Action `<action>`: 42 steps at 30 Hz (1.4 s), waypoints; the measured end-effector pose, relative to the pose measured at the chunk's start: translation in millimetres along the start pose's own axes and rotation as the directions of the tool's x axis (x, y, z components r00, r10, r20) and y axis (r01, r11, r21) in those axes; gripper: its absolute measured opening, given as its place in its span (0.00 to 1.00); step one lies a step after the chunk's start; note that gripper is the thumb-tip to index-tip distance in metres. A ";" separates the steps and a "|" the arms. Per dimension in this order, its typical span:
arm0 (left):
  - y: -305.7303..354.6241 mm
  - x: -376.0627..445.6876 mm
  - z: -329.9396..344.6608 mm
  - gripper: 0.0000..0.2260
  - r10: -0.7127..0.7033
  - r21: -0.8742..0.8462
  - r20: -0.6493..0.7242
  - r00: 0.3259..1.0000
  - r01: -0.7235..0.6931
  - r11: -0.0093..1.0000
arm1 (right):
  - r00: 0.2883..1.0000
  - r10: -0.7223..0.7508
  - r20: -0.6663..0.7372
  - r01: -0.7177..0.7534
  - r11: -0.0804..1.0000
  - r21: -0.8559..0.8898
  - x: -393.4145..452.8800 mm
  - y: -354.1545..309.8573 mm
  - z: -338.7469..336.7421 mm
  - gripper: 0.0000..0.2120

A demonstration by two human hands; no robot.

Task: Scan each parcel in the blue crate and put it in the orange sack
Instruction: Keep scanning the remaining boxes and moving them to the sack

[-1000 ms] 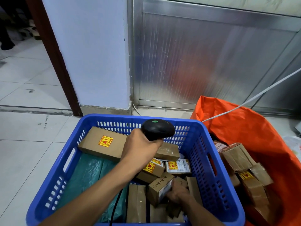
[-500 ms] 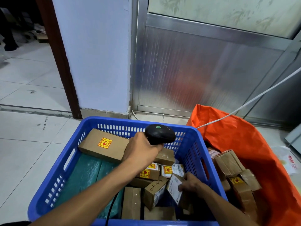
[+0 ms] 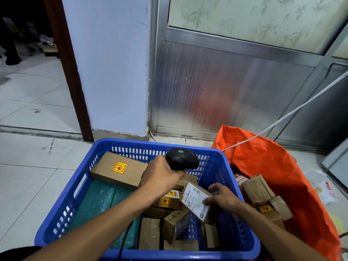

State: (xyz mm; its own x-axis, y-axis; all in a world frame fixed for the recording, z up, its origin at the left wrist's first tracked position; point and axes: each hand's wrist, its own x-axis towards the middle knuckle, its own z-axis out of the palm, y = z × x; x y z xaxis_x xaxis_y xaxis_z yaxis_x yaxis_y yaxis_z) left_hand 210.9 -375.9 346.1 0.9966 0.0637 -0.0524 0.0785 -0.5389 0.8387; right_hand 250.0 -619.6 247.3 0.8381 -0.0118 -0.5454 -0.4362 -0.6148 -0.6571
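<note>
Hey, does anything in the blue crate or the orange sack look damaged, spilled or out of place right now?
Nothing stands out. Parcels lie jumbled at angles in the blue crate and the orange sack, but none looks torn or spilled. The right hand holds a labelled parcel below the scanner in the left hand.

Scanner (image 3: 182,159) above labelled parcel (image 3: 195,200) over crate (image 3: 62,200)

The left hand (image 3: 162,178) is closed in a fist around a handle, and its bare forearm is stretched forward from the lower left. The right hand (image 3: 224,199) is held lower (to the right of the left one), with fingers (image 3: 216,187) curled and the thumb pressed on a flat face.
</note>
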 end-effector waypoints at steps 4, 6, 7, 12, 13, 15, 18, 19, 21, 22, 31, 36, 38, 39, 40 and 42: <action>1.0 -0.7 1.3 0.10 -0.012 0.029 -0.005 1.000 0.012 1.000 | 0.999 -0.027 -0.020 0.028 0.999 0.041 -17.2 -12.3 -9.6 0.25; 1.7 -0.9 2.1 0.10 -0.014 0.046 -0.001 1.000 0.014 0.999 | 0.998 -0.045 -0.038 0.047 0.998 0.049 -23.8 -17.7 -13.9 0.24; 1.6 -0.5 2.5 0.11 -0.011 0.054 0.000 1.000 0.011 0.998 | 0.997 -0.056 -0.054 0.059 0.997 0.058 -25.9 -20.0 -16.0 0.24; -1.5 0.3 4.3 0.08 -0.009 0.082 0.026 1.000 0.007 0.997 | 0.993 -0.090 -0.075 0.099 0.988 0.121 -35.9 -29.9 -25.7 0.23; -2.4 0.6 5.2 0.07 -0.007 0.086 0.032 0.999 0.004 0.996 | 0.992 -0.102 -0.074 0.111 0.985 0.135 -37.9 -31.6 -27.5 0.23; -3.3 1.1 6.6 0.06 0.002 0.087 0.039 0.999 -0.005 0.996 | 0.991 -0.121 -0.065 0.130 0.978 0.166 -42.2 -35.2 -30.3 0.22; -4.0 2.4 8.6 0.07 0.013 0.073 0.048 0.999 -0.017 0.997 | 0.985 -0.163 -0.049 0.170 0.966 0.196 -48.7 -39.8 -31.6 0.21; -4.2 2.9 9.2 0.08 0.015 0.068 0.050 0.999 -0.019 0.998 | 0.982 -0.179 -0.051 0.186 0.960 0.209 -50.4 -41.1 -31.9 0.20; -4.1 3.4 10.0 0.09 0.016 0.061 0.057 0.998 -0.020 0.998 | 0.977 -0.206 -0.053 0.212 0.947 0.240 -54.7 -44.2 -32.7 0.20; -4.3 3.7 10.3 0.09 0.016 0.060 0.057 0.998 -0.020 0.998 | 0.975 -0.216 -0.057 0.223 0.942 0.252 -56.4 -45.6 -33.2 0.21; -6.6 5.1 16.2 0.09 0.015 0.077 0.039 0.999 -0.018 0.997 | 0.949 -0.288 -0.126 0.312 0.914 0.258 -55.2 -59.3 -34.3 0.23; -9.4 7.7 19.5 0.08 0.004 0.111 0.012 1.000 -0.005 0.994 | 0.944 -0.301 -0.134 0.323 0.928 0.188 -49.5 -59.4 -39.7 0.25; -9.8 8.6 20.8 0.08 -0.002 0.107 0.012 1.000 0.001 0.994 | 0.943 -0.306 -0.127 0.324 0.933 0.157 -47.3 -59.8 -40.1 0.26; -9.9 8.8 20.1 0.08 -0.002 0.104 0.008 1.000 0.002 0.995 | 0.943 -0.309 -0.126 0.326 0.933 0.150 -46.1 -60.7 -39.5 0.26; -9.9 9.2 20.5 0.07 -0.001 0.101 0.007 1.000 0.001 0.995 | 0.943 -0.308 -0.129 0.325 0.934 0.149 -45.5 -60.7 -39.8 0.27; -10.2 9.9 21.3 0.07 0.002 0.092 0.002 1.000 -0.002 0.996 | 0.942 -0.307 -0.135 0.326 0.933 0.152 -45.1 -60.4 -39.7 0.27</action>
State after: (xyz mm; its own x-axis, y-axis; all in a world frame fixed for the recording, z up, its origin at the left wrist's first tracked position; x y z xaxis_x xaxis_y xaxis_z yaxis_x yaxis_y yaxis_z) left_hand 220.5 -387.7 325.4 0.9967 0.0616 -0.0519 0.0789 -0.6142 0.7852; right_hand 251.6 -613.2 332.2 0.9676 0.0715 -0.2421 -0.1838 -0.4577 -0.8699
